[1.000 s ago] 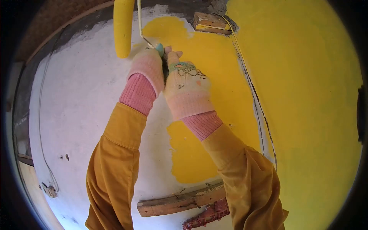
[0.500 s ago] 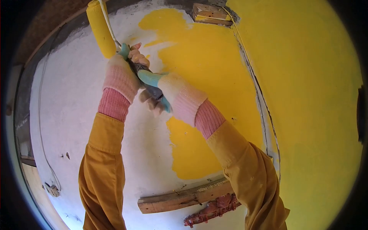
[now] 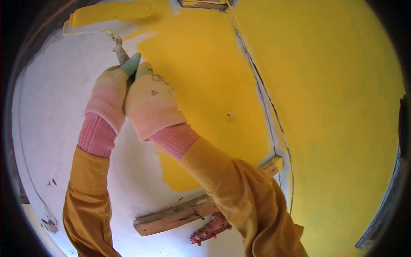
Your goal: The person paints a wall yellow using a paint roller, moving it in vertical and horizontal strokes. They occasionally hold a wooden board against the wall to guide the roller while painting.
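A paint roller (image 3: 110,14) with a yellow-coated sleeve lies nearly level against the upper left of the wall. Its thin wire frame runs to a paint-smeared handle (image 3: 120,52). Wrapped round that handle is my left hand (image 3: 109,85), in a pale glove with a green thumb over a pink cuff. My right hand (image 3: 152,94), gloved alike and stained on its back, grips lower on the handle, right beside the left. The right fingers are mostly hidden. Behind both hands, the wall is partly white (image 3: 51,111) and partly covered in wet-looking yellow paint (image 3: 201,81).
A wooden beam (image 3: 171,218) juts from the wall low down, with a reddish bracket-like piece (image 3: 210,229) below it. A cable (image 3: 274,107) runs down a cracked seam. Another wooden block (image 3: 205,4) sits at the top, and a yellow wall (image 3: 342,111) spans the right.
The roller has swung from steeply upright to nearly level and now meets the wall higher up. My right hand has turned and come close beside my left. The view has shifted.
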A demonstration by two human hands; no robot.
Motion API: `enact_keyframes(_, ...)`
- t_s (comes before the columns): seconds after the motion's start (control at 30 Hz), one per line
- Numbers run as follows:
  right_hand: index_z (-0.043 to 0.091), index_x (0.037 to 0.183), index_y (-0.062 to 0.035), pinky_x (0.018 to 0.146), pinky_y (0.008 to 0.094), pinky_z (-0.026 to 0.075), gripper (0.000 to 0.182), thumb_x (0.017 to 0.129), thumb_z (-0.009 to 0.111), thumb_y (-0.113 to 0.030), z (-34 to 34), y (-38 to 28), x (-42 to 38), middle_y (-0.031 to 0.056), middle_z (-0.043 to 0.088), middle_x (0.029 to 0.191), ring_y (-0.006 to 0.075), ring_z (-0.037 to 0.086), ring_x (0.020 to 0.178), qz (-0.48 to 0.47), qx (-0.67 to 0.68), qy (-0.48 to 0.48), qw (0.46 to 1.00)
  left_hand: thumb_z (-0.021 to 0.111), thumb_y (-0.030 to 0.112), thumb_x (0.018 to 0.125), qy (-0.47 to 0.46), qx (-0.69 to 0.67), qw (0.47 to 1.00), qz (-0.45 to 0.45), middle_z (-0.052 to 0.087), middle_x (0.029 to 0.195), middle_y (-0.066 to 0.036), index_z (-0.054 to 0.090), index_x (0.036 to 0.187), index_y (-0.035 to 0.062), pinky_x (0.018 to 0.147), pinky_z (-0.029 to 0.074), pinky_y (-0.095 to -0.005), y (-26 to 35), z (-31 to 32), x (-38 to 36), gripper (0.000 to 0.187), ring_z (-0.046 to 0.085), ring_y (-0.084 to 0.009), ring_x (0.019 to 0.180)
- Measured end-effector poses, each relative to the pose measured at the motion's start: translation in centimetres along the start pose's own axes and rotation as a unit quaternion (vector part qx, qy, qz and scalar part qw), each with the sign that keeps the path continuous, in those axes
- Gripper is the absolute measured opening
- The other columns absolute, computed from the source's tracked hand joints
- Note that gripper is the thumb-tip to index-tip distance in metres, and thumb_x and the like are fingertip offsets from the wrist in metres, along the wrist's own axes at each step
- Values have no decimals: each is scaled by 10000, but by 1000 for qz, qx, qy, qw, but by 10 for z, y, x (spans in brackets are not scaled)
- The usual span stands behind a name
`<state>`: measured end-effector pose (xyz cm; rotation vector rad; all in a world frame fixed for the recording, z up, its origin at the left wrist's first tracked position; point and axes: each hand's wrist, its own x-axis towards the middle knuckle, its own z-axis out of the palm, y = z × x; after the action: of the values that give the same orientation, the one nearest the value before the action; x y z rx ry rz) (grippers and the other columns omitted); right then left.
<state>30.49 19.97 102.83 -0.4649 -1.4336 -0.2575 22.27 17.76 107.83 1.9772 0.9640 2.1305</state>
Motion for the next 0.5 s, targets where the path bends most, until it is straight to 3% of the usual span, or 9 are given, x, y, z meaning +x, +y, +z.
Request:
enact_keyframes(0.07,467,946,-3,713,375,472,202,795,490,-136,-3,7,-7,195,594,866,327,593,818,43,18,-25,999,624,283,812,-23,-15,1000,-8,598,772,-55,581,919,-13,595,464,-261,-4,8,-8,318,566,-141,658)
enact_keyframes(0.17,437,923,15,661,372,488,221,765,522,-114,5,21,-9,168,609,823,315,609,757,-14,-31,53,998,610,264,820,-54,3,999,-5,605,789,-63,584,950,-13,594,467,-268,-17,11,9,307,567,-143,649)
enact_keyframes(0.27,441,963,40,647,375,488,262,758,516,-103,4,32,-6,160,610,823,314,611,745,-7,-38,11,999,595,241,827,-55,-42,998,-4,608,784,-74,579,925,1,610,477,-286,-23,25,11,260,574,-157,663)
enact_keyframes(0.33,418,1079,84,730,362,477,394,735,524,-78,3,40,-11,180,598,905,314,600,824,-82,-64,25,994,568,209,839,-83,-190,975,-81,597,769,-89,553,885,5,619,491,-321,-19,34,7,210,587,-201,676)
enact_keyframes(0.4,349,1191,111,839,356,437,507,744,502,-72,24,61,-7,224,553,1019,316,555,962,-213,-55,127,967,537,174,849,-84,-156,984,-32,576,754,-106,515,875,15,609,499,-358,-30,28,30,163,589,-244,665)
enact_keyframes(0.47,277,1262,94,857,360,425,602,774,535,-147,1,57,-5,275,495,1101,333,532,993,-166,-99,-37,980,518,174,853,-17,-192,981,-30,530,687,-81,492,878,22,577,499,-374,-28,40,30,157,583,-249,636)
enact_keyframes(0.5,281,1274,59,857,369,423,566,803,502,-162,1,58,-6,247,502,1107,331,534,985,-149,-80,-25,985,515,209,854,13,-177,984,7,529,697,-84,485,865,17,523,474,-343,-31,44,35,194,557,-225,575)
